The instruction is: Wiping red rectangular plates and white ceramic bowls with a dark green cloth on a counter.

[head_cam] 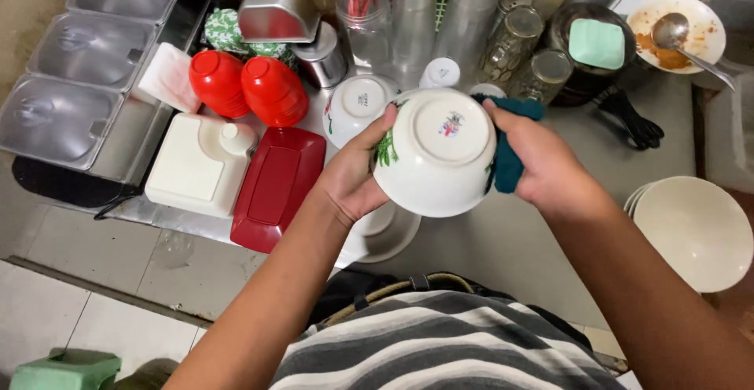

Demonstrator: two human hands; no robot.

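A white bowl (436, 154) with a green leaf pattern is held upside-down-facing toward me, its base ring showing. My left hand (353, 174) grips its left side, thumb along the rim. My right hand (546, 162) presses a dark teal cloth (509, 158) against the bowl's right side. Below the bowl, a white plate or bowl (389, 233) rests on the counter.
Behind stand another upturned white bowl (357, 107), two red containers (247, 87), a red tray (279, 186), a white plastic container (196, 166), steel lidded bins (86, 44), clear cups and glass jars (510, 44). Stacked white bowls (695, 233) sit right; a sauce-smeared plate with spoon (679, 25) far right.
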